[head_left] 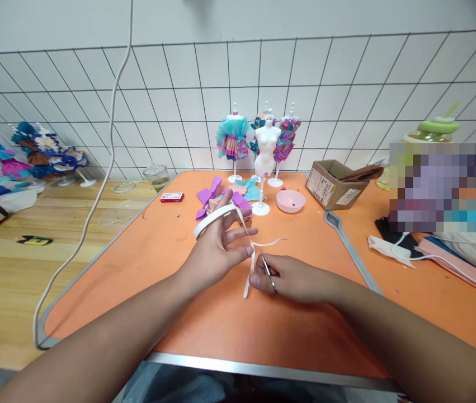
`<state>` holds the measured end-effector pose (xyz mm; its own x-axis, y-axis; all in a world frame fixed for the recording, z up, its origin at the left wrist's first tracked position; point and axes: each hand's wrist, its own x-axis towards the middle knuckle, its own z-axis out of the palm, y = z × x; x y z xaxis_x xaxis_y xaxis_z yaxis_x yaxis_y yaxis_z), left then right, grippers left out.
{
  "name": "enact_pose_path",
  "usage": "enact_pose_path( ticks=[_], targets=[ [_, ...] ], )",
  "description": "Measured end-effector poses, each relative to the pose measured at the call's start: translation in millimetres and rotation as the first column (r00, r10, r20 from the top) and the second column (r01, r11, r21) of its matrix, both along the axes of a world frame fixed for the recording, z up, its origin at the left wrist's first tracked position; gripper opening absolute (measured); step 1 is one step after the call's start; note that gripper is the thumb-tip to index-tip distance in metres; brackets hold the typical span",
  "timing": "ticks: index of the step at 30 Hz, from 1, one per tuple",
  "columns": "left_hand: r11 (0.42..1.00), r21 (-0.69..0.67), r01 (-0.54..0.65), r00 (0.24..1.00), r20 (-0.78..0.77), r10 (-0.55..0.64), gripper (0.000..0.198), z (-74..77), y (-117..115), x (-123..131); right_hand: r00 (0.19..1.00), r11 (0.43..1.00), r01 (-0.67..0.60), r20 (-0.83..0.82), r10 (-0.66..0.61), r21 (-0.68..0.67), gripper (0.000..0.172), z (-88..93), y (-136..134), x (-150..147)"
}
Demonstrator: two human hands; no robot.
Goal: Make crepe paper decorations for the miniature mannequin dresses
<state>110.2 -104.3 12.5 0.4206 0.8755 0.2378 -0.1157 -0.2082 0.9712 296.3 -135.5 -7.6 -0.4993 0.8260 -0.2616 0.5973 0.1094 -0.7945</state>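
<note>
My left hand (215,249) holds a roll of white tape (209,223), with the roll hooked around its fingers. From the roll a narrow white strip comes off past the fingertips and hangs down; its lower end (246,286) dangles beside my right hand (294,278). Another thin white piece (269,243) sticks out to the right from the strip. In my right hand is a small pair of metal scissors (267,270), its tip pointing up at the strip. Whether the blades touch the strip, I cannot tell.
Beyond my hands stand a bare white mini dress form (268,143) and several dressed ones. Purple fabric pieces (209,193), a pink bowl (291,201), a small red box (172,197) and a cardboard box (334,184) lie around. A white cable (111,129) hangs at left.
</note>
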Motion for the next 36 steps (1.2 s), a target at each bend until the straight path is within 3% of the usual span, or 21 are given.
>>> enact_pose_path(
  ticks=[6,12,17,36],
  targets=[
    [1.000,0.021,-0.015,0.999,-0.041,0.016,0.099,4.1,3.4,-2.7,0.991,0.998,-0.030,0.132,0.023,0.053,0.051,1.0,-2.0,-0.5],
    [0.999,-0.025,-0.046,0.983,-0.177,0.041,0.104,3.8,-5.8,3.9,0.982,0.979,-0.018,0.186,-0.021,0.204,0.043,5.0,-4.1,-7.0],
    [0.998,-0.002,-0.064,0.980,-0.188,0.063,0.107,-0.5,-7.3,4.2,0.960,0.959,-0.009,0.272,-0.071,0.282,0.039,1.9,-4.0,-8.9],
    [0.998,0.032,-0.052,0.974,-0.219,0.058,0.110,-4.7,-7.9,5.9,0.961,0.924,0.048,0.234,-0.146,0.378,0.035,-4.0,-4.9,-16.7]
  ],
)
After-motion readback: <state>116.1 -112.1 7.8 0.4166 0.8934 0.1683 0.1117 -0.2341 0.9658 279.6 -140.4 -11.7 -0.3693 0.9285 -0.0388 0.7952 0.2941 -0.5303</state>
